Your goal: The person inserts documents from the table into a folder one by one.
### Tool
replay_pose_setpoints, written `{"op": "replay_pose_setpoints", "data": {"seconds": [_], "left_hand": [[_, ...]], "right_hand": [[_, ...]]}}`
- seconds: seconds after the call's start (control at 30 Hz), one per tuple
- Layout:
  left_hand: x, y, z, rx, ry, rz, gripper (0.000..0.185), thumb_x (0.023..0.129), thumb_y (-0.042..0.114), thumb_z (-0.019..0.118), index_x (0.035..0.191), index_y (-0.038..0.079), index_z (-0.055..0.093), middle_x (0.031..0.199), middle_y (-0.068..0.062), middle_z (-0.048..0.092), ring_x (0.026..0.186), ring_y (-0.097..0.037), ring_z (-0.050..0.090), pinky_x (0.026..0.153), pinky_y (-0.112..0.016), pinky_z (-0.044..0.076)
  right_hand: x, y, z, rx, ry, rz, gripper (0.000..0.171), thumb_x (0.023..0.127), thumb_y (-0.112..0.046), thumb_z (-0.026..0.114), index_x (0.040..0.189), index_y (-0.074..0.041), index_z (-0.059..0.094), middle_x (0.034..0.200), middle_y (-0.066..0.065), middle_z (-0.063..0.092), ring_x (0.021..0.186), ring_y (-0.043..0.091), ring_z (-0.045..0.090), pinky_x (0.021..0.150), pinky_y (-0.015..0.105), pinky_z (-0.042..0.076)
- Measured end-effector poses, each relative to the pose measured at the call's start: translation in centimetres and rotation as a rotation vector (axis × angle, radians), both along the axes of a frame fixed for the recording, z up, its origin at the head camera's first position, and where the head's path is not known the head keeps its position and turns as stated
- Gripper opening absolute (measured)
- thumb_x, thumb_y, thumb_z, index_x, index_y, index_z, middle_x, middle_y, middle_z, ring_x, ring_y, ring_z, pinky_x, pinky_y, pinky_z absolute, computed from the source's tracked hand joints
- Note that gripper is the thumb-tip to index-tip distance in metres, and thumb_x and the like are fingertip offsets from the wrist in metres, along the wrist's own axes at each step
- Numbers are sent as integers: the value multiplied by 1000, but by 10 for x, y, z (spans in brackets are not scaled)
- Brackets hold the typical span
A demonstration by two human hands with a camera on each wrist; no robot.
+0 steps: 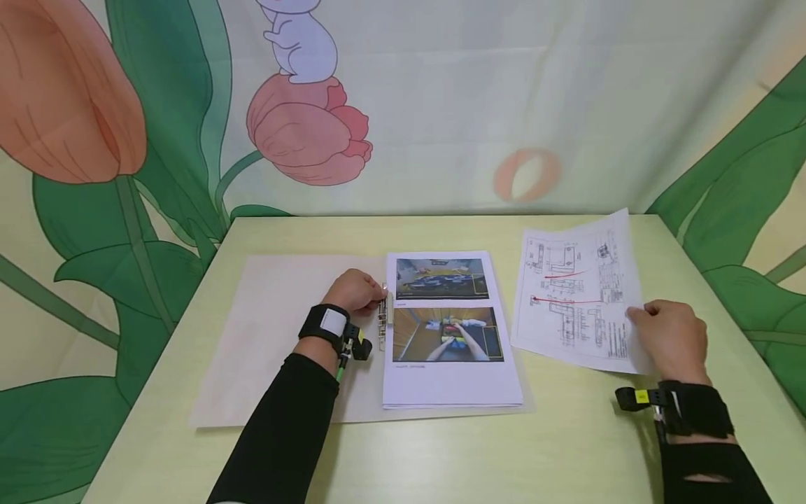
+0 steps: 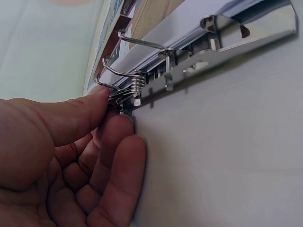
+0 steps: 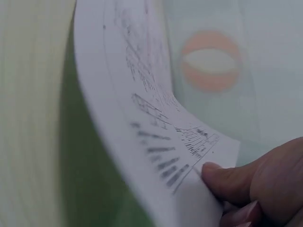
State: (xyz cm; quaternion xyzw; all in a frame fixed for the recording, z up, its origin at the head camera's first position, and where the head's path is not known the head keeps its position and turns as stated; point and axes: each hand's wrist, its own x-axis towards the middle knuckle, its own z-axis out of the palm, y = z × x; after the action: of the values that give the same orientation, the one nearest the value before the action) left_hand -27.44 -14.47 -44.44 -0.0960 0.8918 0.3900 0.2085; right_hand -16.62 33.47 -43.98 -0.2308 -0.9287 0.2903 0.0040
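A white folder (image 1: 271, 350) lies spread flat on the table. Along its middle runs a metal binder clip (image 1: 382, 329) with a coiled spring and wire prongs, seen close in the left wrist view. My left hand (image 1: 355, 290) pinches the far end of this clip between thumb and fingers. Beside it, a stack of printed pages (image 1: 453, 385) with two colour photos lies on the folder's right half. My right hand (image 1: 674, 339) pinches the right edge of a sheet with technical drawings (image 1: 567, 329), marked by red lines. That sheet bends upward in the right wrist view (image 3: 128, 123).
A pale yellow table (image 1: 441, 462) carries everything. Behind it hangs a curtain (image 1: 441, 105) printed with tulips and a white animal figure. Black wrist bands (image 1: 695, 409) with small cameras sit on both arms.
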Motion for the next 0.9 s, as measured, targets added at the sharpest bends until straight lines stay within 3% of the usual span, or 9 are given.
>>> {"op": "replay_pose_setpoints", "data": {"seconds": [0.1, 0.23, 0.33, 0.43, 0.53, 0.6, 0.7, 0.9], "left_hand": [[0, 1, 0, -5, 0, 4, 17, 102, 19, 72, 98, 3, 76, 78, -3, 65, 69, -14, 58, 57, -23, 48], [0, 2, 0, -11, -2, 1, 17, 102, 18, 72, 93, 4, 75, 76, -2, 64, 66, -14, 58, 57, -23, 47], [0, 2, 1, -9, -4, 1, 17, 102, 18, 73, 92, 5, 74, 76, -3, 65, 66, -14, 58, 57, -23, 48], [-1, 1, 2, -7, -10, 7, 16, 101, 19, 73, 93, 5, 74, 77, -3, 65, 67, -14, 58, 58, -23, 48], [-4, 2, 4, -14, -18, 12, 16, 101, 19, 73, 95, 4, 75, 78, -3, 66, 67, -14, 59, 57, -23, 48], [-6, 3, 5, -10, -22, 19, 16, 101, 19, 73, 96, 4, 75, 79, -3, 66, 67, -14, 59, 58, -23, 48], [-10, 4, 6, -10, -27, 16, 16, 101, 19, 73, 97, 4, 75, 79, -3, 66, 67, -14, 59, 58, -23, 48], [-9, 5, 6, -1, -19, 19, 17, 101, 20, 74, 97, 3, 76, 80, -4, 66, 69, -15, 59, 58, -23, 49]], "right_hand": [[0, -1, 7, -43, 83, -47, 51, 109, -32, 54, 131, 13, 64, 120, 34, 66, 96, 40, 58, 64, 39, 42], [-3, -8, 18, -103, 196, -119, 52, 108, -35, 57, 136, 9, 65, 120, 31, 69, 80, 21, 62, 56, 29, 47], [-6, -16, 27, -192, 245, -197, 51, 106, -38, 60, 136, 3, 68, 108, 17, 71, 72, 9, 58, 52, 24, 47], [-10, -28, 32, -322, 272, -260, 46, 105, -39, 63, 132, -2, 70, 97, 0, 65, 74, 10, 56, 53, 23, 48], [-15, -41, 34, -490, 289, -294, 37, 103, -37, 68, 124, -7, 71, 93, -5, 61, 76, 13, 56, 53, 22, 46], [-17, -50, 33, -588, 277, -270, 33, 103, -34, 69, 122, -7, 69, 95, -3, 62, 74, 14, 54, 53, 23, 45], [-16, -66, 27, -633, 219, -151, 35, 106, -32, 66, 124, -3, 67, 94, -1, 64, 71, 12, 55, 53, 23, 46], [-6, -108, 1, -513, 75, 125, 39, 108, -30, 62, 126, 4, 68, 91, 8, 65, 67, 14, 56, 52, 28, 48]]}}
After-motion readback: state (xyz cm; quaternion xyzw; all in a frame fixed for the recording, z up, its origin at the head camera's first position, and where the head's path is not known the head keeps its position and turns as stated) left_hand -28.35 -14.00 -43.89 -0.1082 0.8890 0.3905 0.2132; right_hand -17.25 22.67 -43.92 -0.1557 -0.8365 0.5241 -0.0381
